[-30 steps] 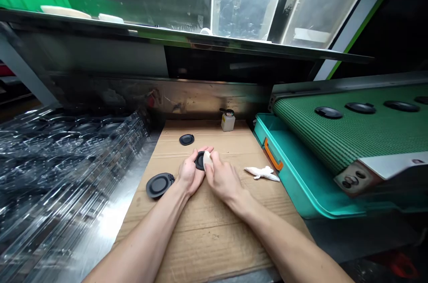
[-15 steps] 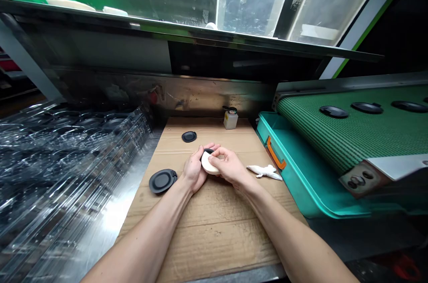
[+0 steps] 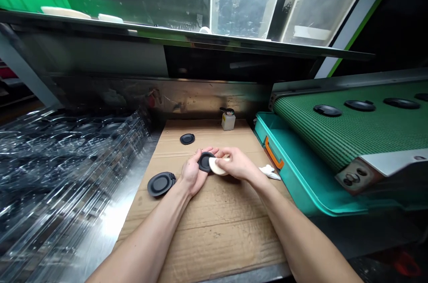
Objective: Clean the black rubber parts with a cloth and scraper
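My left hand (image 3: 194,175) is palm up and cradles a small round black lid (image 3: 205,162), fingers curled under it. In my right hand (image 3: 234,162) a white round sponge pad (image 3: 218,167) is pinched; its edge overlaps the right side of the lid. On the cardboard (image 3: 214,238) to the left lies a bigger black round piece (image 3: 161,184) with a tab. Another black disc (image 3: 187,139) lies farther back. A crumpled white cloth (image 3: 270,172) is partly hidden behind my right wrist.
A small square bottle (image 3: 228,120) stands at the back of the cardboard. On the right are a teal bin (image 3: 297,185) with an orange latch and a green conveyor belt (image 3: 334,136) carrying several black discs. Stacked clear plastic trays (image 3: 67,162) fill the left.
The sponge pad in my right hand has shifted right, uncovering more of the black lid in my left palm. The view has turned slightly.
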`<state>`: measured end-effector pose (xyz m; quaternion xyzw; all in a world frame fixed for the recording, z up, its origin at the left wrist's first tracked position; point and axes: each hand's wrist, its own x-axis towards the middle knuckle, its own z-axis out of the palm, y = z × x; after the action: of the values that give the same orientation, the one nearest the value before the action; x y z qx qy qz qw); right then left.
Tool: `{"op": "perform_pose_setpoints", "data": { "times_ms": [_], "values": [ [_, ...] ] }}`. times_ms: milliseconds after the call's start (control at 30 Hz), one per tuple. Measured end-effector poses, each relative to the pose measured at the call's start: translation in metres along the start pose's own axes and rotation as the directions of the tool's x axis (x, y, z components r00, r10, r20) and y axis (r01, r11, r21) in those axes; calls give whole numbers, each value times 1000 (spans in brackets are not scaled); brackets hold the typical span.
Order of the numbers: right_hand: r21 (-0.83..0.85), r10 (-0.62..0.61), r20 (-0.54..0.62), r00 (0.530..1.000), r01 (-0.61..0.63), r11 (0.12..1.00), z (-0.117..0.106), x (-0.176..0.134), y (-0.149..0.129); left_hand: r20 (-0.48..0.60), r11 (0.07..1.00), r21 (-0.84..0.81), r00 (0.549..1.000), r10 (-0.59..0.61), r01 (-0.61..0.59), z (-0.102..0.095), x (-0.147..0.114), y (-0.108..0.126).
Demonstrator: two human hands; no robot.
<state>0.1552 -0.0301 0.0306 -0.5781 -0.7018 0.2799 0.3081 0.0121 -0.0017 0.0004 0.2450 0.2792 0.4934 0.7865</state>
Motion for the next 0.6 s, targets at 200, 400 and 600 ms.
{"op": "perform_pose_setpoints", "data": {
  "times_ms": [200, 400, 600],
  "values": [
    [-210, -80, -99, 992, 58, 976, 7, -1, -12, 30, 999, -31, 999, -10, 11, 1, 2, 0],
    [-519, -56, -173, 983, -43, 854, 25, -5, -23, 4, 992, -114, 999, -46, 46, -3, 3, 3],
    [-377, 75, -445, 892, -263, 888, 6, 3, 3, 34, 987, -119, 994, -104, 108, -1, 0, 10]
  ]
}}
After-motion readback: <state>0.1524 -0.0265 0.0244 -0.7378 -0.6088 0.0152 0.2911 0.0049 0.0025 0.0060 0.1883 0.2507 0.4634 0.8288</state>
